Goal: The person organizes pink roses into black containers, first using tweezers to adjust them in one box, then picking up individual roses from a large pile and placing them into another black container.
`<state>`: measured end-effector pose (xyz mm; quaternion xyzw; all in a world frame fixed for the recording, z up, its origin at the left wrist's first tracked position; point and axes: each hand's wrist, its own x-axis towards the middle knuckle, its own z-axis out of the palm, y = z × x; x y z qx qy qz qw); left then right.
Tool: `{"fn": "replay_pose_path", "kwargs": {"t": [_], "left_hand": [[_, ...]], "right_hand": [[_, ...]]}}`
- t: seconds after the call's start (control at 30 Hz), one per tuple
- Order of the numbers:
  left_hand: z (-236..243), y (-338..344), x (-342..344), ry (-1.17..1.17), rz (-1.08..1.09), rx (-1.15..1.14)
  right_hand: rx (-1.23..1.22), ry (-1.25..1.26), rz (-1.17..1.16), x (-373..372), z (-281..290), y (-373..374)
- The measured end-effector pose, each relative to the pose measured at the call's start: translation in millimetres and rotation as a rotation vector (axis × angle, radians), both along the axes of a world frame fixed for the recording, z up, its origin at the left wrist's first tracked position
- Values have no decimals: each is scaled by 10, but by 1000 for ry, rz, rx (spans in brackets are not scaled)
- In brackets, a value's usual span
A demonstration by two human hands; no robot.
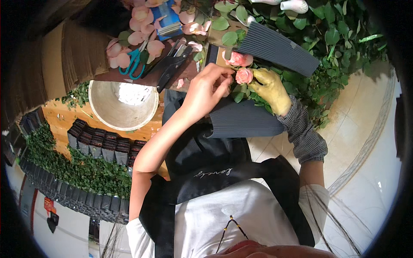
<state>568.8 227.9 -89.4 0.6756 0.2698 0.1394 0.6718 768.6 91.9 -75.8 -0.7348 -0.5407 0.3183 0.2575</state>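
A pink rose [244, 76] stands between my hands, its head facing up. My right hand [272, 89], in a yellow glove with a checked sleeve, closes on it from the right, thumb and fingers at its side. The bare left hand [207, 91] has curled fingers with the tips drawn together just left of the bloom; whatever they pinch is hidden. Just beyond lies a second pink rose [238, 59]. Dark grey corrugated sheets lie around the flowers, one sheet [245, 121] nearest my body and another sheet [277, 49] at the far right.
Teal-handled scissors [133, 64], a black cutter [172, 71] and scattered pink petals [140, 19] cover the bench at left. A whitish bucket [122, 122] stands below. Leafy stems [327, 81] hang at right. Rows of dark wrapped bundles [101, 144] stand on the left floor.
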Motion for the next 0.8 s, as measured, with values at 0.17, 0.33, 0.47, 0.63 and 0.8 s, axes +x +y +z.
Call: {"fn": "replay_pose_path", "kwargs": {"t": [0.17, 0.33, 0.47, 0.63, 0.8], "left_hand": [[-3, 25, 107, 19, -65, 4], [-96, -22, 204, 2, -83, 96], [-174, -25, 257, -34, -44, 383], [-152, 29, 268, -64, -143, 351], [-180, 180, 259, -181, -172, 546]], "right_hand": [[-72, 44, -3, 84, -28, -35], [-134, 84, 18, 132, -33, -36], [-151, 66, 38, 170, -90, -64], [-69, 88, 4, 172, -172, -69], [-210, 109, 70, 273, -209, -114]]}}
